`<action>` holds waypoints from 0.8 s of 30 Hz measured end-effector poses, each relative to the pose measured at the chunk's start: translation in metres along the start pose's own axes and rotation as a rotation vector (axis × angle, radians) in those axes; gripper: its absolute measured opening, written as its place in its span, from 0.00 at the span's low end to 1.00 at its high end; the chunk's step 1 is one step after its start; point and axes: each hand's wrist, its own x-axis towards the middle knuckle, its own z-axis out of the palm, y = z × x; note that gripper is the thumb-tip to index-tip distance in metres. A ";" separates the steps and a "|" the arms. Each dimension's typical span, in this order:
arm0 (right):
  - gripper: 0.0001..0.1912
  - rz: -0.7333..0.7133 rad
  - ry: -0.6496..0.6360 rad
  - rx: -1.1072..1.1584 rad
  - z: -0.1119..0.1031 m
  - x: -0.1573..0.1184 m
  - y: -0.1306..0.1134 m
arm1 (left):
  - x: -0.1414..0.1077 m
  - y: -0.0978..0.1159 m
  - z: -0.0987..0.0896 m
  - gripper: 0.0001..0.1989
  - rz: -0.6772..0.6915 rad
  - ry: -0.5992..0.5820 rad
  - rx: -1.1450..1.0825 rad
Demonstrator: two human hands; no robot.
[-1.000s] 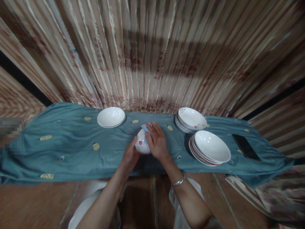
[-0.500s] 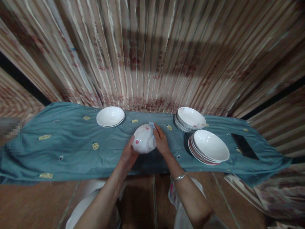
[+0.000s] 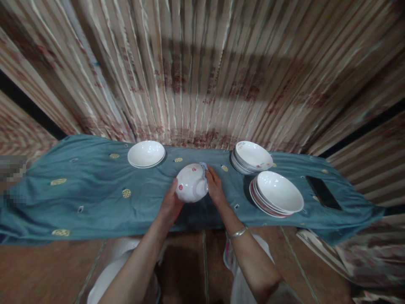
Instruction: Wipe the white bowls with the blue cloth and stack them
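Note:
A white bowl with small red motifs is tipped on its side above the middle of the cloth-covered table, its outside and foot ring showing. My left hand grips its left edge. On the other side, my right hand is closed on a light blue cloth pressed against the bowl near its foot. The fingertips of both hands are partly hidden. A silver bangle circles my right wrist.
White bowls sit stacked at the back left. Flower-rimmed plates are piled at the back right, with another stack of bowls in front. A black phone lies farther right on the teal tablecloth. Curtains hang behind.
The bowl has turned slightly, and its foot ring shows more. My right hand and the blue cloth have shifted a little along its right side. The stacks have not moved.

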 end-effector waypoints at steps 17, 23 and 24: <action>0.29 0.092 -0.071 -0.094 0.020 -0.013 0.019 | 0.004 0.002 -0.010 0.25 -0.116 0.166 -0.068; 0.31 -0.027 -0.061 -0.179 0.024 -0.031 0.018 | 0.000 0.005 -0.004 0.23 -0.110 0.233 -0.031; 0.31 -0.038 -0.062 -0.197 0.024 -0.034 0.018 | -0.001 0.005 -0.003 0.23 -0.110 0.241 -0.020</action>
